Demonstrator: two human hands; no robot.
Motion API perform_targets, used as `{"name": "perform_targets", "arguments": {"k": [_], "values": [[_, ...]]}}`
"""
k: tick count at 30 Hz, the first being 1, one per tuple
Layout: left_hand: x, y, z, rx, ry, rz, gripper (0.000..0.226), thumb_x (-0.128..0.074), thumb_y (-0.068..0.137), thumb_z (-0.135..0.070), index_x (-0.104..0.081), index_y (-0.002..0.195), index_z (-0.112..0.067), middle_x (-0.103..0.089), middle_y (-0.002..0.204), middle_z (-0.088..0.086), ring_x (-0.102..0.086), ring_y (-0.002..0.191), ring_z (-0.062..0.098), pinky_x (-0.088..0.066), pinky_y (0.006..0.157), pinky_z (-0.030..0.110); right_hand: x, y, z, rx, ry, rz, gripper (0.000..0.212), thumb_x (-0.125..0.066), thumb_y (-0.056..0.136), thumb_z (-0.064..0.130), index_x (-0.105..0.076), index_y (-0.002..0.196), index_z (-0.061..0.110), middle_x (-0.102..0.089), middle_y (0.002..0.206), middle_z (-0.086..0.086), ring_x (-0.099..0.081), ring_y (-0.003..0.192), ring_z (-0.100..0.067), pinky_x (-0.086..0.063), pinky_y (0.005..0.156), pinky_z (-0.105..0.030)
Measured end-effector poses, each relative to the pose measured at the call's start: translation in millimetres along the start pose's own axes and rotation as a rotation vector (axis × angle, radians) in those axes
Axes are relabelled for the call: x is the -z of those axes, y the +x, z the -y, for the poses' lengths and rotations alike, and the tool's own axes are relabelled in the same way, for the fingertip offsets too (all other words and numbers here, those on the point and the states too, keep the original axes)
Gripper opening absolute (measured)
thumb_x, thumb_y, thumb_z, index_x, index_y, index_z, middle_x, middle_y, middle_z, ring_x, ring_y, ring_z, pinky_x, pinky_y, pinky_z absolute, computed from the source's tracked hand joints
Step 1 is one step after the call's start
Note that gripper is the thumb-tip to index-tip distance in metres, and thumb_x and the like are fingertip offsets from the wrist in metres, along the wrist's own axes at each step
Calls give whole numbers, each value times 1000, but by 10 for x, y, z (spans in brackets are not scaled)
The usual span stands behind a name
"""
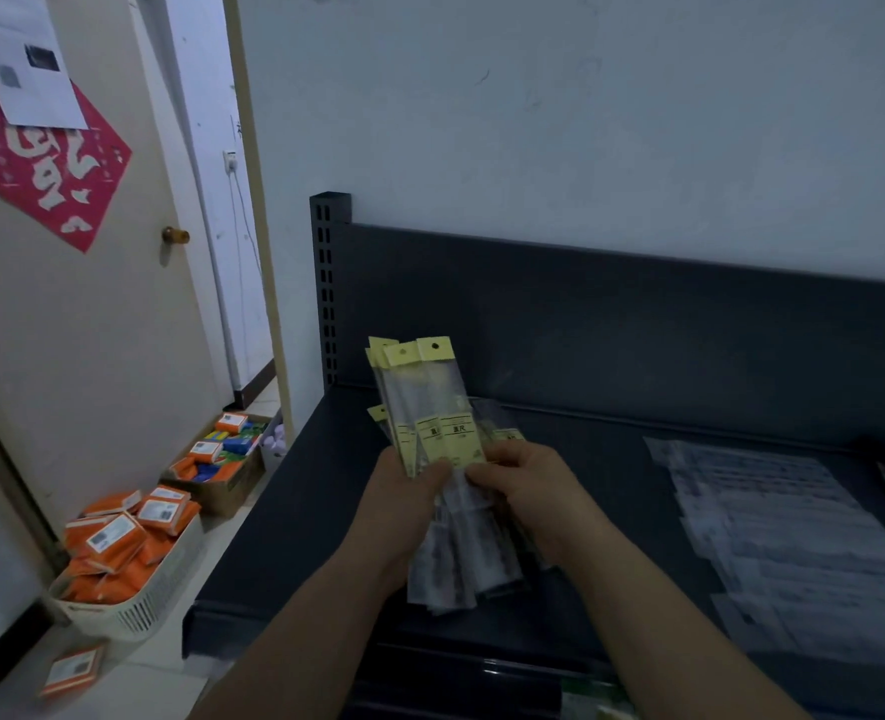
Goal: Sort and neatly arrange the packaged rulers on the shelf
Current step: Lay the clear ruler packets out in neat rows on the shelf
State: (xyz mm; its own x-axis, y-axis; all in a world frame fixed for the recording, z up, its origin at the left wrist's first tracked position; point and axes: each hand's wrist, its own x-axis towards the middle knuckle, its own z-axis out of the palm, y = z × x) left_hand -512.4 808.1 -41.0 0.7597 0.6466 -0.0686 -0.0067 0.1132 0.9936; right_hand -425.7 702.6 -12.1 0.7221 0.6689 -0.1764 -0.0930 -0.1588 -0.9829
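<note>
- The bundle of packaged rulers [432, 407] is held above the left part of the dark shelf [300, 511]. It is fanned out and close to upright, with the yellow header cards on top and the clear lower ends hanging down between the wrists.
- The left hand [412, 493] has the main grip. Its thumb lies across the front of the packs at the yellow labels and its fingers are curled behind, clenched round the whole bundle.
- The right hand [526, 483] is grasping too, pinching the right edge of the front packs at label height.
- The bundle's long axis runs up and away from the person, leaning a little left at the top. Both hands hold it near its middle.
- A row of laid-out rulers [773, 517] lies flat and overlapping on the right of the shelf, well apart from the bundle. It is too blurred to read.
- The right hand is nearer that row, so it would probably carry the next pack across. The pack would have to tip from upright to flat on the way.
</note>
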Motion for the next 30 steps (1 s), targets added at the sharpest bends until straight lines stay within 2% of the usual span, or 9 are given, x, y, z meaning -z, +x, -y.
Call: {"name": "perform_targets", "arguments": {"k": [3,5,7,10,14,17,20,24,30], "values": [[26,-3,-19,40,-56,-15,23,-58,95,-15,-62,117,-9,-71,107,11,-70,94,24,-60,75,33,-14,-35,-11,89,-173,3,13,-67,87,11,-69,82,23,-71,78,5,-67,68,-4,-54,61,-17],[70,1,-21,83,-96,-57,20,-58,93,-7,-63,112,-5,-71,104,16,-71,91,29,-60,74,38,58,-5,-31,191,-357,-41,9,-63,90,21,-72,88,21,-70,83,6,-65,76,-6,-54,69,-22],[126,-3,-37,98,-81,-128,20,-58,91,-6,-61,111,-4,-70,105,17,-70,89,30,-60,70,39,195,80,-42,253,-711,-149,21,-63,89,33,-71,99,16,-64,91,5,-61,86,-11,-50,74,-28],[178,7,-56,114,-47,-201,20,-54,91,-6,-59,110,-4,-69,103,17,-71,83,27,-57,51,28,343,163,-63,146,-1066,-156,48,-67,77,52,-63,104,14,-51,108,-2,-53,97,-18,-46,76,-29],[155,-12,-53,138,-56,-179,23,-50,91,-11,-58,110,0,-66,108,24,-70,89,34,-61,69,45,372,186,-41,97,-1053,-114,38,-67,80,44,-61,100,12,-56,104,-4,-57,92,-18,-50,75,-30],[114,-51,-101,137,-142,-152,22,-41,96,-4,-63,95,-2,-71,96,22,-72,75,27,-61,61,37,380,161,5,100,-1067,-113,29,-66,82,38,-59,96,13,-56,91,2,-57,83,-16,-45,65,-26],[74,-71,-140,132,-140,-146,25,-37,98,-4,-62,97,-1,-69,97,23,-70,64,22,-58,53,32,347,145,10,106,-1117,-125,29,-64,81,36,-59,97,13,-54,88,3,-58,84,-17,-45,64,-26],[60,-81,-139,131,-133,-160,24,-37,97,-4,-60,98,0,-68,92,23,-70,66,25,-57,56,35,372,148,21,69,-1151,-116,32,-64,76,40,-43,61,20,-49,66,5,-48,59,-11,-28,45,-24],[53,-90,-163,139,-130,-158,26,-37,97,-4,-62,96,4,-67,82,21,-67,65,27,-56,59,37,465,51,68,91,-1260,-131,39,-64,76,44,-40,56,21,-44,57,7,-41,50,-6,-26,43,-23]]}}
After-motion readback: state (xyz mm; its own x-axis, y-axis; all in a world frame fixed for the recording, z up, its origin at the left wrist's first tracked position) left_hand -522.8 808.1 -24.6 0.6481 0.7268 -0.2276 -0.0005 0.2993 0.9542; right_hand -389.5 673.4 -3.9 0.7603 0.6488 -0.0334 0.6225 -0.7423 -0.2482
